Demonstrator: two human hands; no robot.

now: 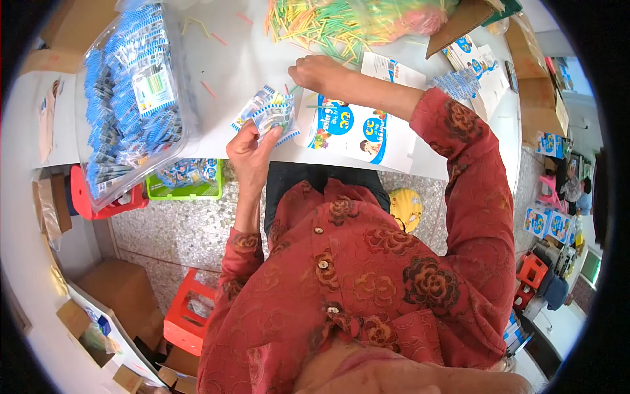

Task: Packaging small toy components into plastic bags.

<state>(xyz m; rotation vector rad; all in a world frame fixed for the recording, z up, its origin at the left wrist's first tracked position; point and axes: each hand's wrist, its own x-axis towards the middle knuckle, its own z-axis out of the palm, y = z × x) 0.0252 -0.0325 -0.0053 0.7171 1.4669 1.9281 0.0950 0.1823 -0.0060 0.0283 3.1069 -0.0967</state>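
Observation:
Small clear packets with blue-and-white striped edges [275, 117] are pinched between the thumb and fingers of my left hand [252, 148], just above the table's near side. Ahead and to the right, my right hand [320, 73] is closed with its fingertips bunched, over the white table. Thin red and green ends show just below those fingertips; whether the hand holds one of them I cannot make out. Under my right forearm lie flat printed white-and-blue cartons [357, 128]. Beyond the hand is a heap of short yellow, green and pink plastic sticks [315, 29].
A clear plastic tub [187, 125] full of blue-striped packets stands at the left table edge. Loose sticks [209, 89] lie between it and my hands. An open cardboard box [459, 26] is at the far right. Below the table are a green basket [187, 192] and a red stool [187, 315].

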